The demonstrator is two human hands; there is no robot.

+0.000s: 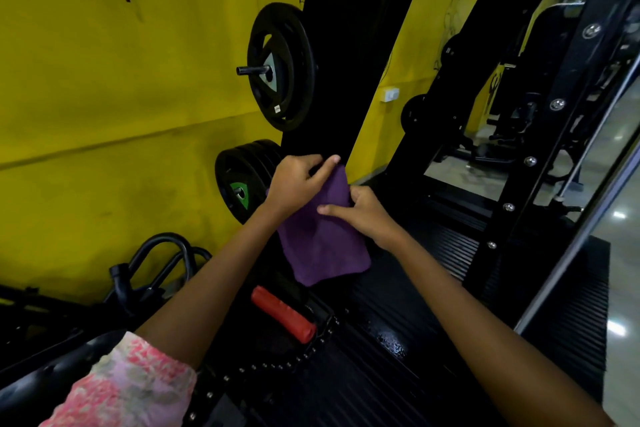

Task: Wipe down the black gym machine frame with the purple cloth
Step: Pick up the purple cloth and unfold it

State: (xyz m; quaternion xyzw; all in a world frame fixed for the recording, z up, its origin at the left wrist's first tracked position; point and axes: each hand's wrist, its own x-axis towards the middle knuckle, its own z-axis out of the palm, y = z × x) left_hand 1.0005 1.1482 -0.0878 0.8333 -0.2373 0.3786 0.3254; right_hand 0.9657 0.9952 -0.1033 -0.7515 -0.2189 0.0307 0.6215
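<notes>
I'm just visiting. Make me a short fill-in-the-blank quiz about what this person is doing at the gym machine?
1. Both hands, the left hand and the right hand, hold a cloth coloured ____.
2. The wall behind the weight plates is painted ____.
3. Below the cloth lies a handle grip coloured ____.
4. The upright frame post above the hands is ____.

Missing words: purple; yellow; red; black

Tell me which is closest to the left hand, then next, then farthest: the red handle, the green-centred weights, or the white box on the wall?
From the left hand:
1. Green-centred weights, just to its left.
2. Red handle, below it.
3. White box, up on the yellow wall to its right.
</notes>
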